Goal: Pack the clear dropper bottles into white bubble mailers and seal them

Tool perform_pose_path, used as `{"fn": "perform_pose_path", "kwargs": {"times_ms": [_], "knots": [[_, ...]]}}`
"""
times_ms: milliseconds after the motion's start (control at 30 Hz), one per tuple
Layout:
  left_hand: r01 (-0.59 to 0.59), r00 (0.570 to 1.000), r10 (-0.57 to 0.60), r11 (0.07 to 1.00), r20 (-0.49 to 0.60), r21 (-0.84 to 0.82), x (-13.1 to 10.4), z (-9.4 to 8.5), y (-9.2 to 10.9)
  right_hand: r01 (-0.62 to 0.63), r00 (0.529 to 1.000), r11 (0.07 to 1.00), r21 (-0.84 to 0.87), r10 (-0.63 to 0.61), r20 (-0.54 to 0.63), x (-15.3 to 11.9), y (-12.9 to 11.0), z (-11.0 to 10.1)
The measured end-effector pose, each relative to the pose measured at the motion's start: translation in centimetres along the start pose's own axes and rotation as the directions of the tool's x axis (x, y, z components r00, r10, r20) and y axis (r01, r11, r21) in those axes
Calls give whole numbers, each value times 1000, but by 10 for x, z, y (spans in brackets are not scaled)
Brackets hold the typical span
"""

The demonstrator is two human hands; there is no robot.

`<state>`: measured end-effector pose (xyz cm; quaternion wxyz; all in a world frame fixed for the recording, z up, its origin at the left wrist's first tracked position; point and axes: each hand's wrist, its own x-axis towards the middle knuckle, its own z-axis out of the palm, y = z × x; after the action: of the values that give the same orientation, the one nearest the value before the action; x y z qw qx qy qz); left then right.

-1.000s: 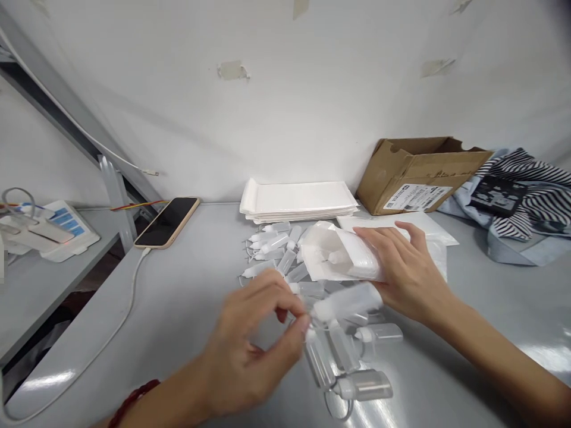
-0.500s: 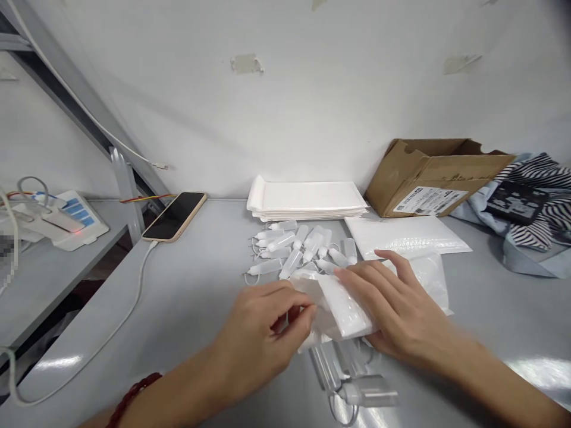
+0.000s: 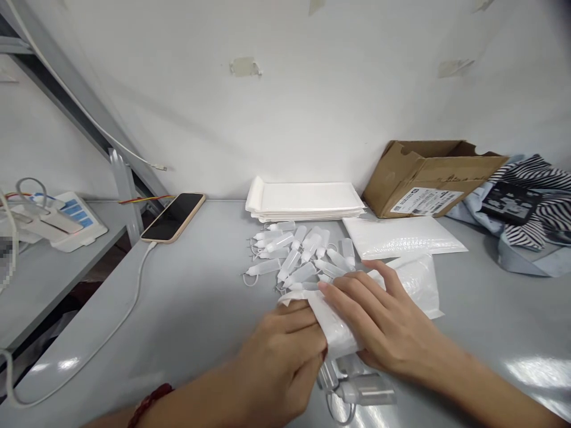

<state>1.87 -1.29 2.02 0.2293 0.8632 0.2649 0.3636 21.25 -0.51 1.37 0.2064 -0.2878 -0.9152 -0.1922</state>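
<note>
Figure: Fingers in the mouth of a padded envelope. Clock positions are taken about the held envelope, 12 o'clock toward the wall (image 3: pixel 187 101). The right hand (image 3: pixel 392 327), at 3 o'clock, grasps the white padded envelope (image 3: pixel 336 333) with its fingers spread across the upper face. The left hand (image 3: pixel 281 362), at 8 o'clock, has its fingers inside the mouth; whether they grip anything is hidden. The envelope lies above the desk (image 3: pixel 196 285), partly covering several clear bottles (image 3: pixel 370 390) at 5 o'clock. More white-capped bottles (image 3: pixel 301 273) lie in a loose cluster at 11 o'clock, a stack of envelopes (image 3: pixel 307 199) near 12, and a flat envelope (image 3: pixel 404 238) at 1, before the cardboard box (image 3: pixel 428 184). The step in hand is judged to be a reach into the envelope. The next move would call for steady support from the right hand and a mouth held wide, lest the thin lip fold or snag on the left fingers as they withdraw.
</note>
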Motion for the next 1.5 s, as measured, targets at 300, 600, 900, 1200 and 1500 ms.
{"fn": "perform_pose_path", "kwargs": {"times_ms": [300, 600, 900, 1200, 1500], "knots": [[58, 982, -44, 996, -184, 69, 2, -14, -8, -137, 991, 990, -20, 137, -5, -6, 24, -2], [753, 657, -689, 613, 305, -239, 12, -24, -16, -126, 991, 991, 43, 124, 58, -7, 21, 0], [725, 683, -695, 607, 226, -325, 11, -22, -19, -61, 997, 998, -19, 61, 37, -9, 16, 3], [284, 957, -284, 959, -56, -16, 2, -10, -18, -52, 994, 999, -11, 53, 100, -10, 17, 5], [-345, 931, 354, 781, 87, 520, -4, -3, -23, -17, 997, 1000, 11, 17, -74, -7, 12, -1]]}}
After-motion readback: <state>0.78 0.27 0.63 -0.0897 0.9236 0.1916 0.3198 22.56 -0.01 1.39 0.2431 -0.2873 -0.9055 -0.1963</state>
